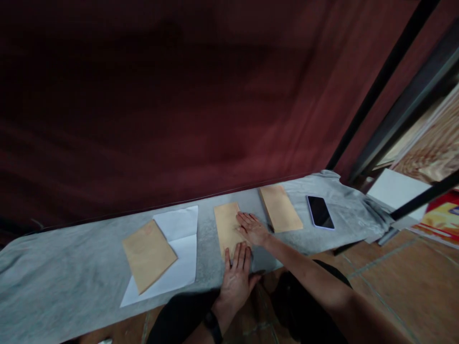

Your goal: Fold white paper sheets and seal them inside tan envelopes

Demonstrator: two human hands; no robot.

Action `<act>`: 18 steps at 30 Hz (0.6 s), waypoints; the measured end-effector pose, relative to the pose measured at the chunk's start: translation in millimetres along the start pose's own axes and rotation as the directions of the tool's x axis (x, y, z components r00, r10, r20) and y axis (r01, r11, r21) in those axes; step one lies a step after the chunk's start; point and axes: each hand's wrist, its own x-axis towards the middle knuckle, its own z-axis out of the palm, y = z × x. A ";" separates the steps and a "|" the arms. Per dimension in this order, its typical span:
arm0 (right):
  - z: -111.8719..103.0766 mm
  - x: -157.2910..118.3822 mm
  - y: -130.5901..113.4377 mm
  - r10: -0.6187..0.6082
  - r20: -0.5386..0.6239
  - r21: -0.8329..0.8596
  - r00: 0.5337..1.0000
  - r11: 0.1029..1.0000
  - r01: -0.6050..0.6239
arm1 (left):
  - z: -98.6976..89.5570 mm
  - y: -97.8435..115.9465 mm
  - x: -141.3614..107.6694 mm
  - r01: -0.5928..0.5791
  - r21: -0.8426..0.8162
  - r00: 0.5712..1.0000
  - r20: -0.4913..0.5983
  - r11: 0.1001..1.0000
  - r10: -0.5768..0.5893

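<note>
A brown paper envelope (226,224) lies flat on a grey cloth-covered surface (89,267). On its near end rests my left hand (236,277), palm down with the fingers spread; a dark band circles that wrist. My right hand (254,229) lies flat across the envelope's right edge, fingers stretched out. Just right of it sits a thick stack of brown envelopes (282,210). To the left, more brown paper (148,255) lies at an angle over a creased white sheet (182,260).
A phone (320,211) lies face up right of the stack. Behind the surface hangs a dark red cloth (215,119). Dark metal bars (380,86) slope at the right, near a white box (398,191) and a red and yellow package (442,217). Tiled floor (405,282) shows below.
</note>
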 end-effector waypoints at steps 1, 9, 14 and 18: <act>1.7 8.3 1.2 0.023 -0.003 -0.011 1.000 1.000 -0.023 | 2.7 1.2 0.1 -0.001 -0.001 1.000 -0.007 1.000 0.001; 9.6 53.4 6.2 0.137 -0.008 -0.071 0.990 0.988 -0.138 | 8.4 7.0 3.4 0.011 -0.022 1.000 0.025 1.000 -0.010; 8.1 63.2 6.5 0.163 -0.006 -0.071 0.987 0.984 -0.163 | 2.3 6.4 6.6 0.027 -0.074 0.998 0.058 0.997 -0.022; 4.1 50.3 6.1 0.119 0.020 -0.060 0.993 0.991 -0.117 | -0.2 4.7 8.4 0.003 -0.080 0.998 0.060 0.997 0.002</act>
